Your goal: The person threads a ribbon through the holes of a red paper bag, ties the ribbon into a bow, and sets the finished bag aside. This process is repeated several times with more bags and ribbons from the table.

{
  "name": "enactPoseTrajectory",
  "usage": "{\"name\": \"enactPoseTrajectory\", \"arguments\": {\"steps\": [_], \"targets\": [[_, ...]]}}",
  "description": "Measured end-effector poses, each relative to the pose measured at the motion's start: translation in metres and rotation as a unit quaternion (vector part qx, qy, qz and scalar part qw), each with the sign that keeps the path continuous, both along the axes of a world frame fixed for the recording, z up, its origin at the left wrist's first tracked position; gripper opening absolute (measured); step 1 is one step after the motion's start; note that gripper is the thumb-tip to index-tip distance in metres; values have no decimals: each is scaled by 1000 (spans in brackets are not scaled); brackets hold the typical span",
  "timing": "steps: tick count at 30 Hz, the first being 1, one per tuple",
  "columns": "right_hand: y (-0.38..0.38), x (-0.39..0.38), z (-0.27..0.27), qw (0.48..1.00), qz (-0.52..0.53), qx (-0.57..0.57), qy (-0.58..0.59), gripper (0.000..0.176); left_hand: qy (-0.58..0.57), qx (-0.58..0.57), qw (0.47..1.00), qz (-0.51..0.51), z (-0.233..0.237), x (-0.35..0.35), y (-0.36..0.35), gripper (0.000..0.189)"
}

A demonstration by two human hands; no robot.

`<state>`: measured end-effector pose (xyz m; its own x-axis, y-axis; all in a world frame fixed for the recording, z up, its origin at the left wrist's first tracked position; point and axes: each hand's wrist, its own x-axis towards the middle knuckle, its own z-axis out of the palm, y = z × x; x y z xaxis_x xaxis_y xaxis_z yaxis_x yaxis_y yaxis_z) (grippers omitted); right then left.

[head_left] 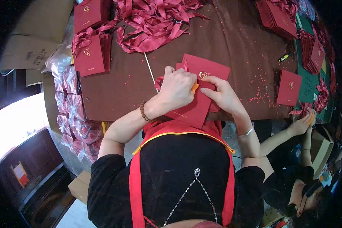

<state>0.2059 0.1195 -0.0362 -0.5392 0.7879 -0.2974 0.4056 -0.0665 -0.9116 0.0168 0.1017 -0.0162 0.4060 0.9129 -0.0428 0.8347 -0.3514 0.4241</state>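
My left hand (176, 86), with a beaded bracelet at the wrist, is closed in a fist over the top of a dark red paper bag (192, 110). A red ribbon (159, 82) shows beside the fist, and another bit of ribbon sticks up above the knuckles. Something orange (195, 87) pokes out by the thumb; its kind is hidden. My right hand (223, 95) grips the bag's upper right edge between thumb and fingers. Beneath it lies another red bag (214, 69) with a gold logo.
A heap of red ribbons (152, 26) lies on the brown cloth-covered table (121, 93). Stacked red bags (91, 55) stand at left, more bags (288, 87) at right. A yellow-black cutter (283, 57) lies near a green mat (306, 85). A co-worker's hands (303, 121) handle ribbon at right.
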Motion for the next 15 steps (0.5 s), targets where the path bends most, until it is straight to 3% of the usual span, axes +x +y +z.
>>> {"name": "enactPoseTrajectory", "arguments": {"steps": [4, 6, 10, 12, 15], "targets": [[-5, 1, -3, 1000, -6, 15, 20, 33, -7, 8, 1000, 2, -3, -1, -3, 8], [-7, 1, -2, 998, -27, -43, 36, 34, -60, -2, 998, 22, -6, -1, -3, 9], [-10, 0, -2, 996, -29, -62, 58, 32, -29, -14, 999, 15, -6, -2, -6, 9], [-9, -1, 2, 985, -41, -158, 52, 33, -40, -17, 999, 16, -6, -3, -7, 8], [-12, -1, -6, 996, -28, -68, 59, 37, -41, -5, 999, 17, -7, -2, -8, 7]]}}
